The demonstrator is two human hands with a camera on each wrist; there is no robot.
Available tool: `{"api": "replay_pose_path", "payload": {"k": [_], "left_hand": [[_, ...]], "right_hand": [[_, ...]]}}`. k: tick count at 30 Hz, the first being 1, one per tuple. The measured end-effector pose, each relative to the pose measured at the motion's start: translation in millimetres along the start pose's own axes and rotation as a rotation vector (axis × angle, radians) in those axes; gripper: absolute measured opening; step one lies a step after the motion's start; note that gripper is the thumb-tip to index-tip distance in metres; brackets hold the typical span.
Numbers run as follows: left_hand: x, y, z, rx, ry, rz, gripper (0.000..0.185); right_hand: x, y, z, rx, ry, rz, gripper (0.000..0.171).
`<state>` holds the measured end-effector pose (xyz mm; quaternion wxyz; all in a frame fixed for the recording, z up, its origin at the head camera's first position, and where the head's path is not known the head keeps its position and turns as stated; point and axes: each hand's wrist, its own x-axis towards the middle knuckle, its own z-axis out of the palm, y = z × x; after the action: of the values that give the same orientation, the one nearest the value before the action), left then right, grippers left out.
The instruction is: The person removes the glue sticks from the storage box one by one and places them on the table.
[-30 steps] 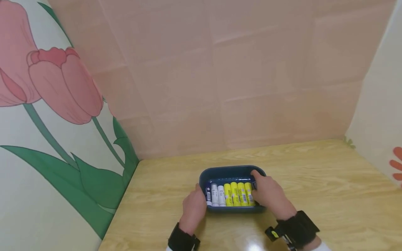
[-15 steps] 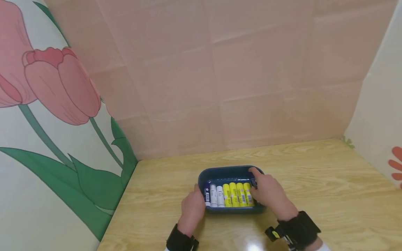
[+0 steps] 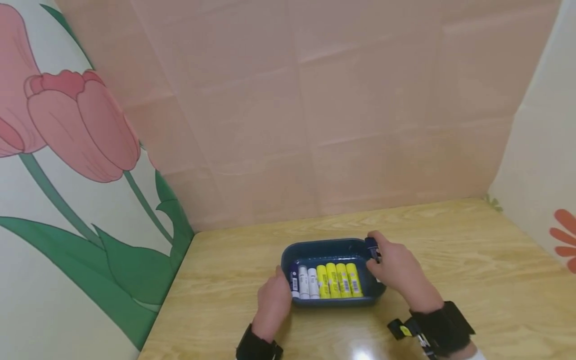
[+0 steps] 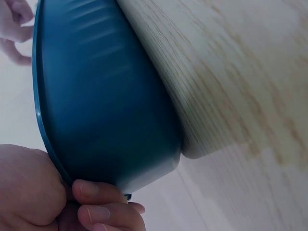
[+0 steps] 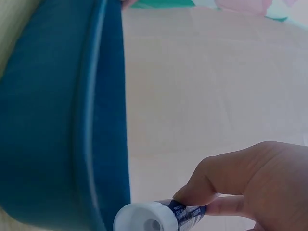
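Note:
A dark blue tray (image 3: 333,302) sits on the table with a row of small tubes that look like glue sticks. My left hand (image 3: 274,298) grips its left end; in the left wrist view fingertips (image 4: 88,188) curl round the rim. At the right end my right hand (image 3: 401,267) pinches a dark blue glue stick (image 3: 371,245), raised to the rim. The right wrist view shows its white base (image 5: 144,219) pointing to the camera. In the tray lie several yellow sticks (image 3: 334,281), two white sticks (image 3: 308,282) and one dark blue stick (image 3: 294,281) at the left.
The wood-grain table (image 3: 234,255) runs back to a creased pinkish-beige backdrop (image 3: 252,125). A tulip-patterned panel (image 3: 81,210) stands on the left and a pale panel (image 3: 535,180) on the right. Black straps (image 3: 443,327) with cameras circle both wrists.
My right hand has moved up and to the right, lifting the dark blue glue stick from the tray's right end to its rim. The left hand keeps its hold on the tray.

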<state>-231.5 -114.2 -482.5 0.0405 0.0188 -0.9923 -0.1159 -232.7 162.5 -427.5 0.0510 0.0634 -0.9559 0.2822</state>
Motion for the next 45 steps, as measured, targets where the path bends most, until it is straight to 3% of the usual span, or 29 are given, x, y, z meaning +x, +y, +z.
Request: {"api": "replay_pose_path", "payload": {"k": [9, 20, 37, 45], "left_hand": [[-1.7, -3.4, 0.5, -0.008, 0.009, -0.004, 0.045], [-2.8, -3.5, -2.5, -0.03, 0.011, -0.025, 0.045], [0.4, -2.9, -5.6, -0.046, -0.028, -0.056, 0.047], [-2.4, -5.8, -2.7, -0.029, -0.024, -0.066, 0.046]], "right_hand": [[1.9, 16.9, -13.8, -0.01, -0.018, 0.04, 0.067], [10.0, 40.2, -15.9, -0.021, -0.071, 0.102, 0.065], [24.8, 67.6, 0.5, -0.056, -0.122, 0.098, 0.052], [26.0, 73.4, 15.8, -0.017, -0.194, 0.154, 0.058]]}}
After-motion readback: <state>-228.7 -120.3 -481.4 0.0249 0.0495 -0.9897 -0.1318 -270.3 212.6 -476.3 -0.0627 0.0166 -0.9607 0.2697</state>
